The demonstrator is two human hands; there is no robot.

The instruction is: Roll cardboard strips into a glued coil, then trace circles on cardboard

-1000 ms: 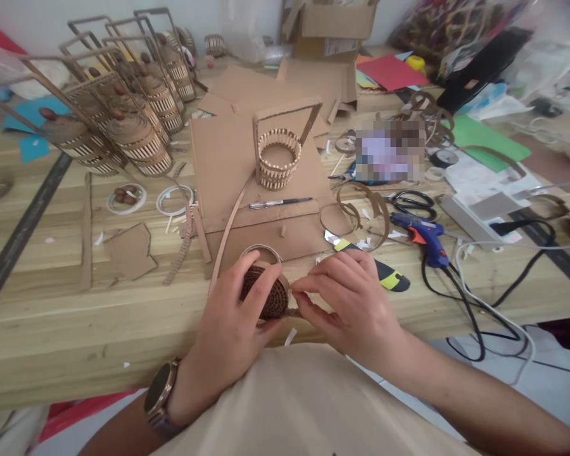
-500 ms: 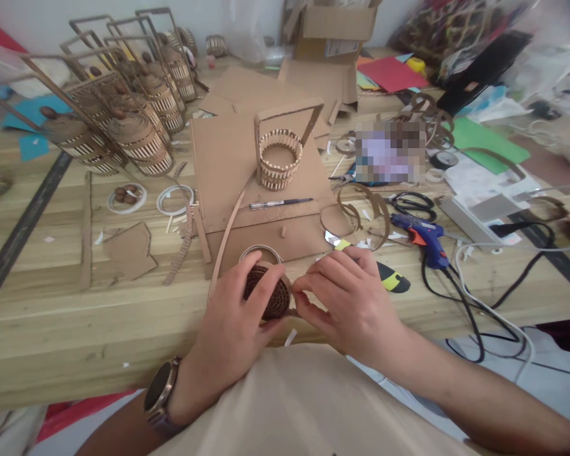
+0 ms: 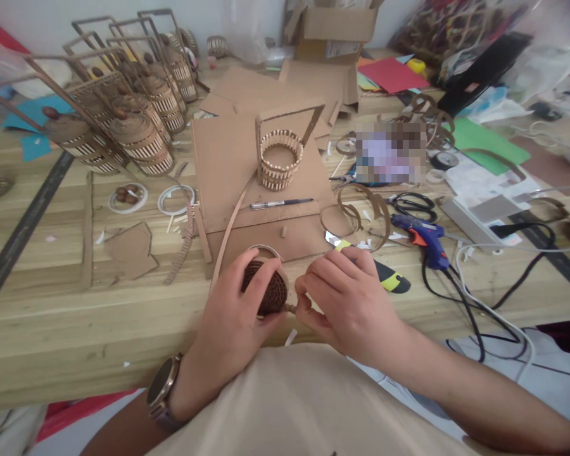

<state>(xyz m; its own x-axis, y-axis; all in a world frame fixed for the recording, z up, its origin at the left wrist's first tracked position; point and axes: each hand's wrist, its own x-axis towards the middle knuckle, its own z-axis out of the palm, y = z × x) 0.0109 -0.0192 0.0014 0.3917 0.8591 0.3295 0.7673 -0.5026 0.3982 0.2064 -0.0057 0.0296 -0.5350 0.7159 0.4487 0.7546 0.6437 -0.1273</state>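
Observation:
My left hand [image 3: 232,316] is wrapped round a dark brown coiled cardboard roll [image 3: 270,292] at the near edge of the wooden table [image 3: 76,316]. My right hand [image 3: 346,304] pinches the loose end of the roll's strip just to the right of the coil. A long cardboard strip [image 3: 228,231] runs from the hands up toward an open slatted cardboard basket with a square handle [image 3: 280,155], which stands on a cardboard sheet [image 3: 223,164]. A pen [image 3: 280,203] lies below the basket.
Several finished lidded cardboard baskets [image 3: 137,136] stand at the back left. A blue glue gun [image 3: 422,235] with black cable, scissors [image 3: 411,202], a yellow-black knife [image 3: 384,272], curled cardboard strips [image 3: 365,206], tape rings [image 3: 175,197] and coloured paper [image 3: 392,73] lie around.
The roll has turned slightly in my left hand and my right fingers have closed tighter on the strip end. Nothing else on the table moved.

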